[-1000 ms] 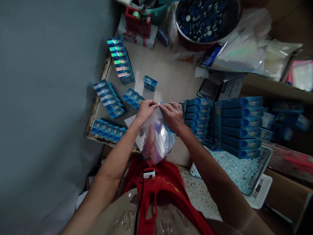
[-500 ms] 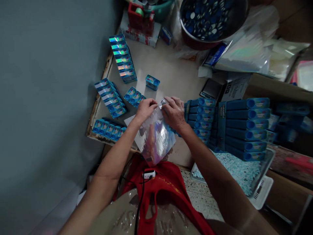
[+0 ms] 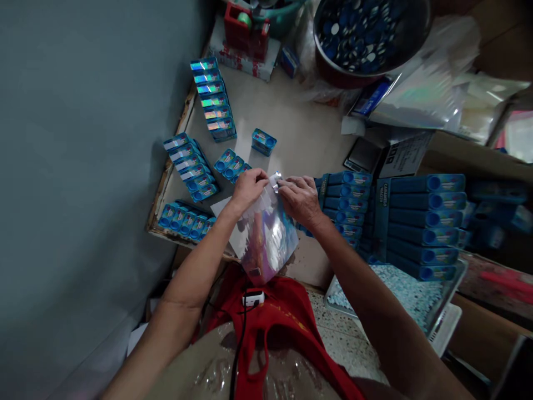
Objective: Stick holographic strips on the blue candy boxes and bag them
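Note:
A shiny holographic sheet point(image 3: 266, 239) lies tilted over the near edge of the worktable point(image 3: 300, 133). My left hand point(image 3: 249, 186) pinches its top edge. My right hand point(image 3: 300, 199) pinches a small shiny piece point(image 3: 275, 181) at the same top edge, fingers closed on it. Small blue boxes point(image 3: 230, 164) lie just beyond my left hand. A tall stack of blue boxes point(image 3: 345, 208) stands right beside my right hand.
Rows of blue boxes point(image 3: 189, 166) with shiny strips line the table's left side. A larger stack of blue boxes point(image 3: 425, 225) stands on the right over a tray of pale pellets point(image 3: 412, 291). A bowl of blue caps point(image 3: 366, 33) and plastic bags point(image 3: 420, 89) sit behind.
My right hand has shifted slightly and lifted a small shiny piece up off the sheet's top edge. The left hand stays on the sheet. The view has drifted a little.

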Motion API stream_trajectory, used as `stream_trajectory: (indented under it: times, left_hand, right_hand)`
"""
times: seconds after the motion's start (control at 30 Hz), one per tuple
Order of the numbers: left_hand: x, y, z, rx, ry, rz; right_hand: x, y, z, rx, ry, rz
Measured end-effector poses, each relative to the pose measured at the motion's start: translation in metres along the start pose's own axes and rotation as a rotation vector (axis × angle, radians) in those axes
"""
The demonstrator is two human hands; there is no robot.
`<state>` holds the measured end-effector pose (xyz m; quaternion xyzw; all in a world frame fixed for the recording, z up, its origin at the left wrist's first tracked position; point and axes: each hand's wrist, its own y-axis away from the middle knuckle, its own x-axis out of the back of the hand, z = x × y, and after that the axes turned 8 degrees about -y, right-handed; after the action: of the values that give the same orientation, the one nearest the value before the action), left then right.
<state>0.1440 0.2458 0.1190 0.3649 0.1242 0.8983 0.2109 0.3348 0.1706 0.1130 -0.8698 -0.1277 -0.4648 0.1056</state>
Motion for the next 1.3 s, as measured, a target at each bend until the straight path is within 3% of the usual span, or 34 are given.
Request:
stream_trajectory:
  times: [0.13,0.3,0.63,1.0,1.1,1.3]
  left_hand:
    - [-0.002,0.0,0.002,0.01,0.01,0.052]
    - [-0.008,-0.002,0.005,-0.015,0.021,0.123]
    - [-0.011,-0.009,0.001,0.007,0.087,0.084]
    - [-0.016,-0.011,-0.004,0.012,0.049,0.094]
    - [-0.016,-0.011,-0.002,-0.013,0.024,0.084]
    - [-0.015,-0.008,0.001,-0.034,-0.057,0.111]
  right_hand:
    - [0.0,0.001,-0.001,-0.025,-0.03,0.062]
    - [0.003,-0.004,-0.004,-0.03,0.012,0.038]
    - [0.005,-0.023,0.002,0.035,0.04,-0.054]
    - [0.006,-0.006,-0.006,0.0,0.025,-0.043]
    - [0.007,-0.012,-0.005,-0.008,0.037,-0.022]
    - [-0.001,-0.023,0.005,0.012,-0.022,-0.106]
